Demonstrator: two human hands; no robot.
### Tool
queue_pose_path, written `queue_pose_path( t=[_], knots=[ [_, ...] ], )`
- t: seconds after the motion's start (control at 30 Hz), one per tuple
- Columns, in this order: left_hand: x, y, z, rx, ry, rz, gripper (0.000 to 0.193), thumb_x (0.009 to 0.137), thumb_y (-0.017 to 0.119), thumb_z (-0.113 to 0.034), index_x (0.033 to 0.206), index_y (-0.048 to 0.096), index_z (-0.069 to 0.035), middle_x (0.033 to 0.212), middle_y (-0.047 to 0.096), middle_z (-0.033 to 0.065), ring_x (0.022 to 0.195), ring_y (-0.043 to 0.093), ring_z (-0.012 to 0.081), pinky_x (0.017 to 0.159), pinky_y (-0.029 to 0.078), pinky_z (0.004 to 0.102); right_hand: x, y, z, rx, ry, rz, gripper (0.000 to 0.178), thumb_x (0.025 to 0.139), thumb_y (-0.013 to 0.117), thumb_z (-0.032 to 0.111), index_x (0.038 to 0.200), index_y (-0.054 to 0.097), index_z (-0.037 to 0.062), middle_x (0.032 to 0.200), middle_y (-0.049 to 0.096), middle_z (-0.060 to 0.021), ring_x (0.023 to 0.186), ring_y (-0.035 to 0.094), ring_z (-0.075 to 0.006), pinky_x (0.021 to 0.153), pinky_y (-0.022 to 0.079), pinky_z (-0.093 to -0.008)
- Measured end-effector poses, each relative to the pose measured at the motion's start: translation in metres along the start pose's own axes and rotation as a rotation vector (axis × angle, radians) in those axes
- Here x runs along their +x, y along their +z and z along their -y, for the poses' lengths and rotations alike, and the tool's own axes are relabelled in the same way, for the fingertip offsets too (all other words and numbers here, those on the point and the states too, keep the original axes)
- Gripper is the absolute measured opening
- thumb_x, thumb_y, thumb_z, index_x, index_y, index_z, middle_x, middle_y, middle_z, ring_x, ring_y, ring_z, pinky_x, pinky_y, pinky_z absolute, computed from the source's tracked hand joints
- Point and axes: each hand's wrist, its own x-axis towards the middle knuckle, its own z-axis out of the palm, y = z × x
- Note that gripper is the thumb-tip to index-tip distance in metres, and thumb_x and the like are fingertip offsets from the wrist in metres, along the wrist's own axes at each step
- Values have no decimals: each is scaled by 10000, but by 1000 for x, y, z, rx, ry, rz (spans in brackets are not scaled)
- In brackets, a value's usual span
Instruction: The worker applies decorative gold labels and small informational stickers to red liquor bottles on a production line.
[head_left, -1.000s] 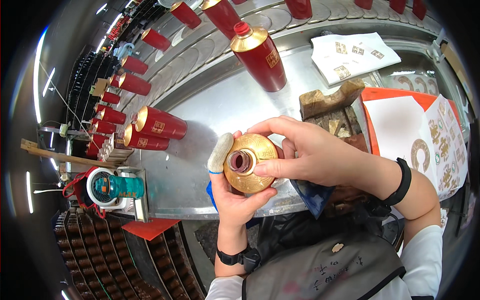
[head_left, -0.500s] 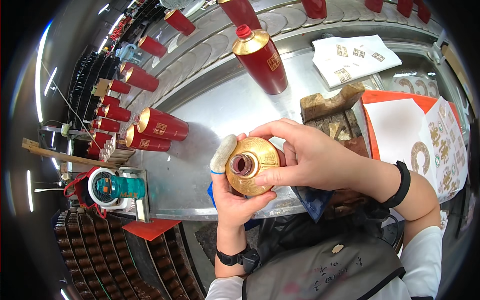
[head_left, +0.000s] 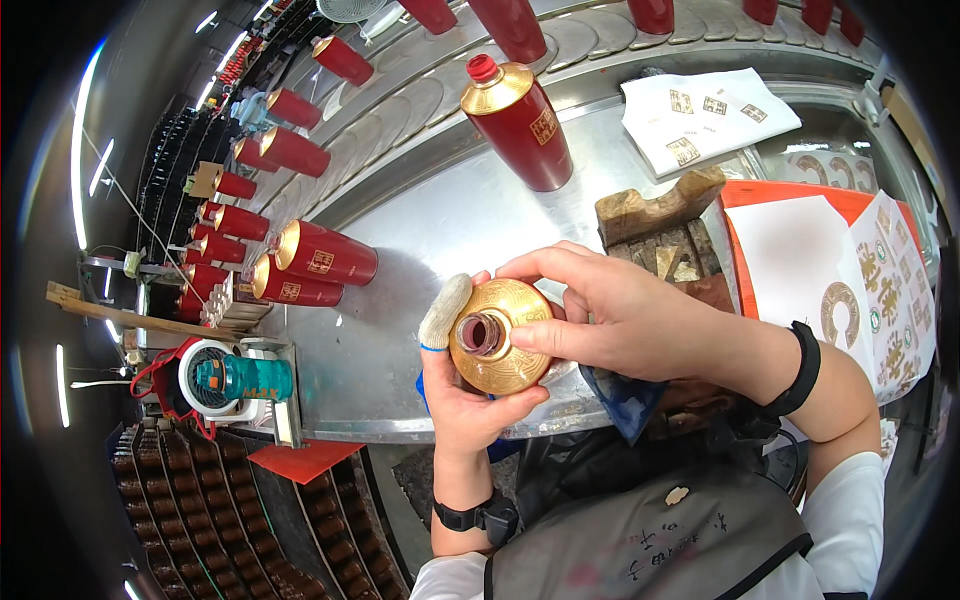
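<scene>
Between my hands is a bottle [head_left: 508, 318], its gold embossed shoulder and open dark red mouth turned up toward me. My left hand [head_left: 470, 405] wraps round it from the left and below, one finger covered by a white cloth finger sleeve [head_left: 446, 310]. From the right, my right hand [head_left: 600, 310] grips it, thumb pressed on the gold shoulder near the neck. The bottle's lower body is hidden behind the hands. Beyond them, a red bottle with gold shoulder [head_left: 520, 125] stands on the metal table [head_left: 420, 240]; two more red bottles [head_left: 325, 252] are at the left.
A conveyor [head_left: 400, 130] carrying several red bottles curves round the far side and left. A worn wooden cradle [head_left: 660, 220] sits right of the hands, beside sheets of gold decals [head_left: 890, 290] and a folded white sheet [head_left: 710, 115]. A teal bottle and fan [head_left: 250, 375] stand at left.
Bottles on the conveyor have shifted along to the right. My right thumb has moved up on the gold shoulder, and the held bottle appears slightly turned.
</scene>
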Motion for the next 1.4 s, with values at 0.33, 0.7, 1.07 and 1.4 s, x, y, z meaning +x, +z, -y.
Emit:
queue_pose_path(
  t=[0.33,0.7,1.07,1.4],
  knots=[
    [0,3,-3,15,-28,-12,1032,619,897,-37,1466,308,-23,1489,390,179,1298,490,318,1072,438,448,3,-2,8,48,118,19,442,920,675,177,1317,539,38,1109,602,-36,664,511,-35,585,442,-201],
    [0,5,-4,-15,-25,-24,1043,601,908,-49,1458,315,-18,1482,397,180,1298,492,310,1077,431,438,2,-6,-3,531,212,70,509,918,683,196,1369,503,46,1225,590,-45,677,511,-38,610,444,-192],
    [-1,2,0,-14,-35,-34,1043,597,912,-56,1455,321,-19,1484,397,182,1306,485,301,1078,428,426,-2,-1,0,96,50,46,617,837,768,209,1377,504,70,1192,569,-69,639,501,-36,571,438,-196],
    [-2,3,-1,-31,-40,-36,1048,587,911,-33,1454,322,-20,1490,392,179,1303,488,306,1076,437,430,-5,-5,0,193,51,76,609,843,748,189,1386,501,66,1219,573,-61,641,498,-47,587,444,-201]
  ],
)
